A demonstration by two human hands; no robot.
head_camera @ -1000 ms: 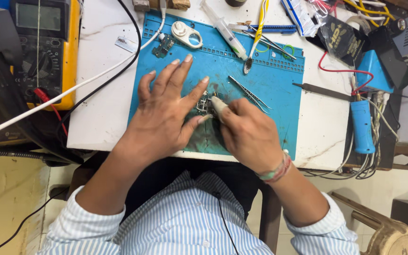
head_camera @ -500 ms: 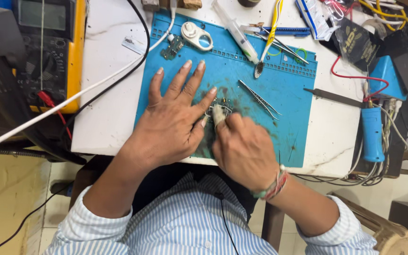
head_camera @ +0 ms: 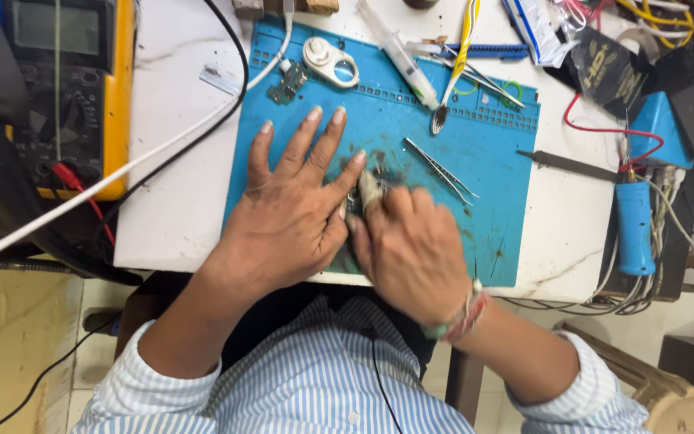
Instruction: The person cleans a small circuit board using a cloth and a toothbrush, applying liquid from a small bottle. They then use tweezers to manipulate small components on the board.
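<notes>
Head view: white marble-look table, cluttered, with a blue work mat across its middle. My left hand lies flat on the mat, fingers spread and straight, gripping nothing; its thumb side presses beside a small dark part. My right hand is curled, fingers closed around a pale tool tip that pokes out at the part. The hand is motion-blurred; I can't make out what the tool is, and the part is mostly hidden between both hands. Tweezers lie just right of them. A yellow multimeter is cut off at the top left; a small green circuit board sits near the mat's upper edge.
</notes>
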